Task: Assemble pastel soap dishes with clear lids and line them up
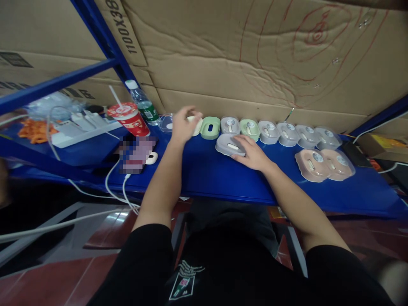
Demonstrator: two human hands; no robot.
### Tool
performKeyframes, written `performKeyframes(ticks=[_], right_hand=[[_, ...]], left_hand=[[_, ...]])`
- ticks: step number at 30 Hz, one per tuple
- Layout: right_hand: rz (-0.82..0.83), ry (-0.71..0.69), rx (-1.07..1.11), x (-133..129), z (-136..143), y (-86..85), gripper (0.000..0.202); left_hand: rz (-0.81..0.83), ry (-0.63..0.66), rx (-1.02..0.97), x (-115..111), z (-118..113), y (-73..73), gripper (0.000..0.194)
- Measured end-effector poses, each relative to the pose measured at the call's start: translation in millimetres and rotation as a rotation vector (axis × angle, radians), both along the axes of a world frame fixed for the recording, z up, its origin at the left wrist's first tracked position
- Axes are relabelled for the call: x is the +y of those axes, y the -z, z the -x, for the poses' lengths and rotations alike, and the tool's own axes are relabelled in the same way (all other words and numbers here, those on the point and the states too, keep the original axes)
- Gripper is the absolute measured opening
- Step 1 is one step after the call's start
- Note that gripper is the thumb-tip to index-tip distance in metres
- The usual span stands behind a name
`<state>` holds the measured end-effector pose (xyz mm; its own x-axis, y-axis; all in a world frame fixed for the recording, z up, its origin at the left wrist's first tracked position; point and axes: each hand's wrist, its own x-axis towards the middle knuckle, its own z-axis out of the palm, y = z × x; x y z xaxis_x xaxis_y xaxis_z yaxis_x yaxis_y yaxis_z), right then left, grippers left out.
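Note:
My right hand (252, 154) grips the right side of a grey plastic box (225, 145) with a pale oblong piece on top. Its fingers lie over the top and the thumb is at the near edge. My left hand (185, 124) is over a round cream piece (195, 128), fingers apart and partly bent; contact with it cannot be made out. To its left lies a clear plastic lid (166, 124). Just right of the cream piece stands a green box (210, 132) with an oblong slot.
Along the back runs a row of lidded boxes, including a grey one (269, 132) and a green one (249, 129). Two pink boxes (312, 165) sit at right. A red cup (130, 120), water bottle (143, 104), phone-like slab (135, 157) and power strip (86, 132) are at left.

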<state>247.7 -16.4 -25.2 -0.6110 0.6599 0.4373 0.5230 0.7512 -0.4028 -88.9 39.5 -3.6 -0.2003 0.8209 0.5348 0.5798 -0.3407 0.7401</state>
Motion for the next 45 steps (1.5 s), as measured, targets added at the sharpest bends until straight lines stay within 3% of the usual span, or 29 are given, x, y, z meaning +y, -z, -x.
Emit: performKeyframes(ticks=[3, 6, 14, 23, 27, 30, 33, 35, 38, 40, 42, 45], right_hand=[[-0.016, 0.051, 0.137, 2, 0, -0.6, 0.076], [-0.014, 0.101, 0.228, 5, -2, -0.9, 0.073], [0.035, 0.071, 0.25, 3, 1, 0.3, 0.071], [0.093, 0.171, 0.384, 5, 2, 0.5, 0.078], [0.131, 0.236, 0.487, 6, 2, 1.6, 0.089], [0.194, 0.242, 0.526, 5, 3, 0.9, 0.09], [0.225, 0.204, 0.521, 6, 2, 1.0, 0.087], [0.27, 0.16, 0.548, 8, 1, 2.3, 0.095], [0.317, 0.142, 0.562, 10, 0, 4.1, 0.099], [0.257, 0.163, 0.467, 8, 0, 3.8, 0.093], [0.165, 0.155, 0.312, 3, 1, 2.8, 0.083], [0.102, 0.065, 0.089, -3, 3, 1.3, 0.068]], left_hand=[[0.202, 0.5, 0.132, -13, -37, 4.3, 0.08], [0.263, 0.736, 0.07, -18, -61, 14.3, 0.1], [0.284, 0.757, -0.096, -12, -66, 24.6, 0.084], [0.338, 0.865, 0.035, -19, -54, 16.6, 0.102], [0.219, 0.686, 0.173, -17, -56, 12.2, 0.09], [0.041, 0.514, 0.17, -19, -64, 8.7, 0.061], [-0.041, 0.432, 0.247, -26, -70, 1.5, 0.036], [0.0, 0.288, 0.299, -30, -67, -5.4, 0.038], [0.155, -0.098, 0.245, -28, -46, -14.5, 0.06], [0.238, -0.316, 0.177, -23, -24, -16.5, 0.075], [0.276, -0.442, 0.126, -17, -2, -14.2, 0.078], [0.342, -0.528, 0.089, -9, 20, -6.2, 0.073]])
